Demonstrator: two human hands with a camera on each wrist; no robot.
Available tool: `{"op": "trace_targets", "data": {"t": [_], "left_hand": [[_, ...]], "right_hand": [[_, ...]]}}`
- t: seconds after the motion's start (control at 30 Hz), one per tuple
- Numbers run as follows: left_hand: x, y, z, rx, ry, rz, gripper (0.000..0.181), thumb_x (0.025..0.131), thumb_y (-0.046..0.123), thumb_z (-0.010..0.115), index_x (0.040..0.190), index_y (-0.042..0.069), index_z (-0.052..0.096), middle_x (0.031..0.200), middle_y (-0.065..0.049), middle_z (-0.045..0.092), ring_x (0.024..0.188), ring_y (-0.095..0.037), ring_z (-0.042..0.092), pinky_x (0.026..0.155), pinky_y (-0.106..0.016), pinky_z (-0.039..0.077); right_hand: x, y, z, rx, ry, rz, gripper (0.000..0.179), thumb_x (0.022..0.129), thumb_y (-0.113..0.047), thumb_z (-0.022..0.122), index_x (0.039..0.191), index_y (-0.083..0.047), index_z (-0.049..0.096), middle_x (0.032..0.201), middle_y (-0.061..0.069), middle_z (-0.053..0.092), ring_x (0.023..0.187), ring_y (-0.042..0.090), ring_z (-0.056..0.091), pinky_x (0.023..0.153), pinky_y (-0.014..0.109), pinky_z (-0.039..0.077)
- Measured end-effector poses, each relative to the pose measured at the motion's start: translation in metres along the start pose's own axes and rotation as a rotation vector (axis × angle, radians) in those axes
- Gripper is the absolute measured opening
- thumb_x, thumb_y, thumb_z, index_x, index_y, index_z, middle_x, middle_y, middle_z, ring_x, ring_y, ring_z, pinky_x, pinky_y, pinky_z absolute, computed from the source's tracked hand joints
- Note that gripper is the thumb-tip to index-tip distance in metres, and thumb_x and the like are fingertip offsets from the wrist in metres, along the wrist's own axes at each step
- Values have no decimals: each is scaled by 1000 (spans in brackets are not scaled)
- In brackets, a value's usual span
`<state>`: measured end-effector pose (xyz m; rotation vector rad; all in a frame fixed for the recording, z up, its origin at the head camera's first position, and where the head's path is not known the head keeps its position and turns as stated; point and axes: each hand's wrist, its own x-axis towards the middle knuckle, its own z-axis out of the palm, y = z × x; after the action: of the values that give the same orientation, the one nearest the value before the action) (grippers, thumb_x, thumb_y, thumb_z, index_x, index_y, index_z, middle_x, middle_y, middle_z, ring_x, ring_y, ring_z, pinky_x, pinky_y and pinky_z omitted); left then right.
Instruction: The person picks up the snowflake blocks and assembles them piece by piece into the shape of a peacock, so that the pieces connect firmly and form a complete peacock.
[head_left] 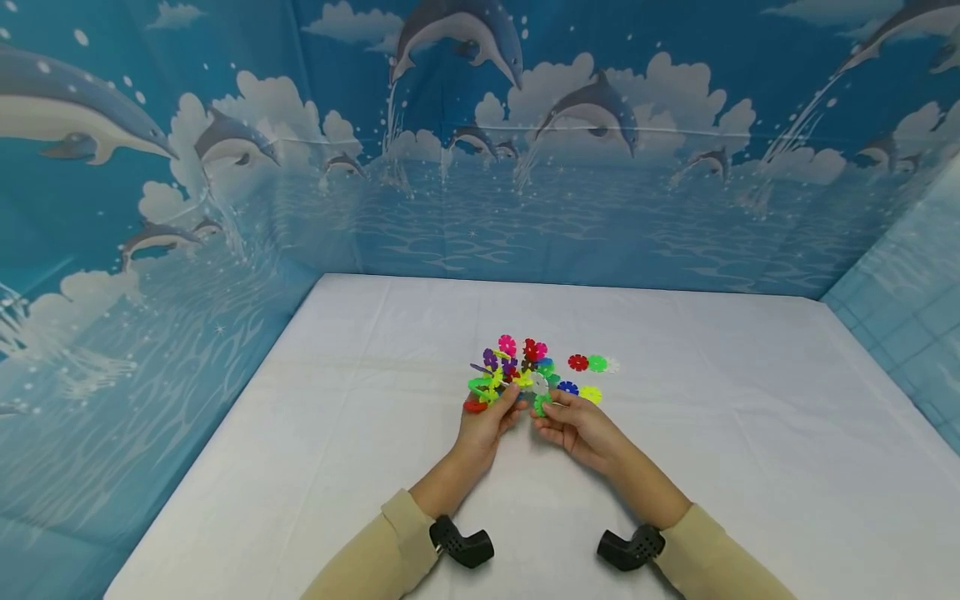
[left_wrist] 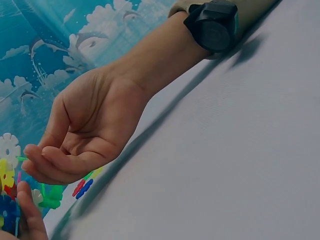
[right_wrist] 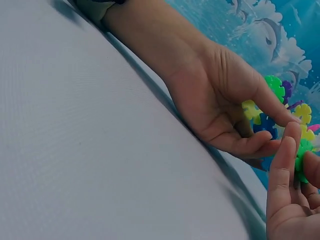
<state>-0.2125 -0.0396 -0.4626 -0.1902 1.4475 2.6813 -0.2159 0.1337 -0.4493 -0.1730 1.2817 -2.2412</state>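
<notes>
A cluster of interlocked plastic snowflake discs (head_left: 492,379), in yellow, purple, pink, red, white and other colours, rises above the white table. My left hand (head_left: 477,431) grips its near lower side, thumb over the front; in the right wrist view blue discs (right_wrist: 265,126) show by its curled fingers. Close on the right, my right hand (head_left: 587,429) pinches a green snowflake disc (head_left: 542,406) between thumb and fingers, right at the cluster's edge. The right wrist view shows this green disc upright at the fingertips. Fingers partly hide where it meets the cluster.
Loose snowflake discs lie right of the cluster: red (head_left: 578,362), green (head_left: 597,363) and white (head_left: 612,365) in a row, with blue (head_left: 567,387) and yellow (head_left: 591,394) nearer. A dolphin-print curtain (head_left: 525,225) borders the white table (head_left: 712,433).
</notes>
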Motion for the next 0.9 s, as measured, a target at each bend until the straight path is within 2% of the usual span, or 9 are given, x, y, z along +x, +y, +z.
{"op": "trace_targets", "data": {"t": [0.2, 0.3, 0.4, 0.63, 0.9], "left_hand": [[-2, -3, 1, 59, -10, 77, 15, 95, 10, 65, 106, 4, 58, 81, -1, 68, 70, -8, 68, 70, -21, 55], [-3, -3, 1, 76, -1, 100, 20, 95, 10, 65, 111, 3, 56, 85, -2, 68, 71, -9, 68, 72, -22, 55], [-5, -2, 3, 100, 16, 104, 21, 94, 11, 66, 112, 4, 56, 87, -2, 68, 72, -10, 68, 74, -23, 55], [-3, -4, 3, 154, 38, 107, 15, 94, 12, 66, 103, -1, 63, 73, 1, 69, 70, -7, 66, 70, -20, 54], [-4, -5, 4, 116, 28, 125, 16, 93, 8, 67, 105, 0, 60, 79, 0, 67, 73, -8, 66, 77, -23, 55]], "right_hand": [[0, -1, 0, 23, 28, 15, 21, 104, 3, 32, 125, 3, 32, 89, 7, 66, 80, 13, 67, 75, 23, 55], [0, -1, 0, 21, 41, 25, 20, 104, 2, 32, 124, 3, 30, 88, 7, 65, 80, 14, 67, 75, 23, 55], [1, -1, 1, 20, 45, 27, 16, 104, 2, 33, 119, 1, 32, 88, 7, 65, 81, 14, 67, 76, 24, 55], [1, 2, -1, 34, 9, 10, 14, 104, 2, 33, 117, -1, 35, 90, 6, 65, 82, 13, 66, 75, 22, 55], [1, 3, -1, 19, 14, -20, 11, 103, 4, 34, 108, -2, 42, 91, 4, 65, 81, 10, 64, 70, 19, 52]]}}
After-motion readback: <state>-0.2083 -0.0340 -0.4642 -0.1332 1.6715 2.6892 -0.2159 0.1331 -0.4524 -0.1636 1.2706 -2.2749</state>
